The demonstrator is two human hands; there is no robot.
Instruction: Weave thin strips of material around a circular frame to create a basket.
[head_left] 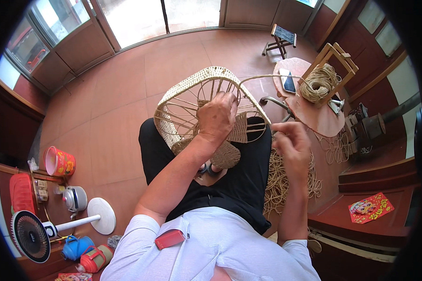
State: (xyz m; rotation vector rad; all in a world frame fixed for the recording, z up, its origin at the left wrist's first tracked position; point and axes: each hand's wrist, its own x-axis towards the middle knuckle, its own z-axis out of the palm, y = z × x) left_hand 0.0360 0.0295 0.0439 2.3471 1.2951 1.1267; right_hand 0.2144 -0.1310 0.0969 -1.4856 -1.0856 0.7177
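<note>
A half-woven cord seat (pixel 163 114) rests on my lap, its rounded frame wrapped in pale cord, with strands fanning across the opening. Woven flaps, one of them a tan panel (pixel 239 129), fill part of its middle. My left hand (pixel 217 117) reaches over the opening, fingers curled around strands of cord near its far side. Just outside the frame's right edge is my right hand (pixel 291 143), thumb and forefinger pinched together; what lies between them is too small to make out. A length of cord (pixel 267 76) runs from the seat to a coil (pixel 318 84) at the right.
The coil sits by a wooden frame (pixel 344 58) on a pinkish slab table (pixel 323 117), beside a phone (pixel 287 80). Loose cord (pixel 279 187) heaps on the floor at my right. A folding stool (pixel 282 40) stands beyond. Leftward are a fan (pixel 31 236), kettle (pixel 75 199) and bucket (pixel 60 161).
</note>
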